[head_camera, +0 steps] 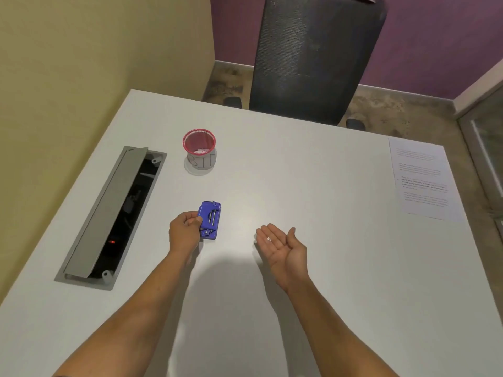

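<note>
A blue hole punch [210, 220] lies on the white table [299, 172], seemingly bottom side up with metal parts showing. My left hand [185, 232] grips its left edge with curled fingers and thumb. My right hand [283, 248] is held palm up over the table to the right, fingers straight, and two tiny white paper bits [269, 239] lie on its fingers. A pink mesh cup [199, 151] with a paper label stands farther back, with pale scraps at its bottom.
An open grey cable tray [109, 213] with a raised lid is set into the table on the left. A printed sheet [422, 180] lies at the right edge. A black mesh office chair [315, 58] stands behind the table's far edge.
</note>
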Available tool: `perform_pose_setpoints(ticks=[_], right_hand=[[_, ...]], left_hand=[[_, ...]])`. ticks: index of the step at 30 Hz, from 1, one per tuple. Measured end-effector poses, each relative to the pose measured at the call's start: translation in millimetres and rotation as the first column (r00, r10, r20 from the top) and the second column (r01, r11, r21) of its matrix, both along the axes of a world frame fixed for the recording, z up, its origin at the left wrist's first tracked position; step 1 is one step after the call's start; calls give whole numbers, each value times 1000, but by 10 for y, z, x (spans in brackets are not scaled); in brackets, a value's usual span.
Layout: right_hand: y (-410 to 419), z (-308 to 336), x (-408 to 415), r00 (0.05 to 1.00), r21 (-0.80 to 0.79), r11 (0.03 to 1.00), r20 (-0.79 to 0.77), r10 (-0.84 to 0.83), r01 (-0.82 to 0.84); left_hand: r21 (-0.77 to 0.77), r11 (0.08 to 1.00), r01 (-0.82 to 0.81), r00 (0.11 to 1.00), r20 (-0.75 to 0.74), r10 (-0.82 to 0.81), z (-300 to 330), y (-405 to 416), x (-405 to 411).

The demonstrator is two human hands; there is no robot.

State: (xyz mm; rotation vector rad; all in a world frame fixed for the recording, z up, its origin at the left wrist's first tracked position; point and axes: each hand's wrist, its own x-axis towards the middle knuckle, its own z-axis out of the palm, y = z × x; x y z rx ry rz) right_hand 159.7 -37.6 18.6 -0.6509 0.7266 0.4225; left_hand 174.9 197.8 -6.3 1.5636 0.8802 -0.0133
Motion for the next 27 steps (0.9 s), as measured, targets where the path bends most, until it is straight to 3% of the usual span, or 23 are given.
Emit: perform_pose_setpoints(ticks=[11, 19, 23, 27], right_hand=[[973, 231, 1018, 997, 65, 998, 78, -6, 1], [1488, 452, 1687, 978, 13, 999, 204, 46, -50], [1696, 553, 1984, 938, -111, 983, 302, 172, -144], [1924, 563, 2192, 835, -416, 868, 346, 429, -273]], left_hand=[[-50, 993, -105, 994, 1, 106, -108, 426, 378], [-75, 996, -56, 998, 28, 58, -179, 574, 507], [-91, 995, -33, 999, 18, 35, -200, 597, 522], [-42, 999, -13, 1000, -9, 13, -188, 599, 514]])
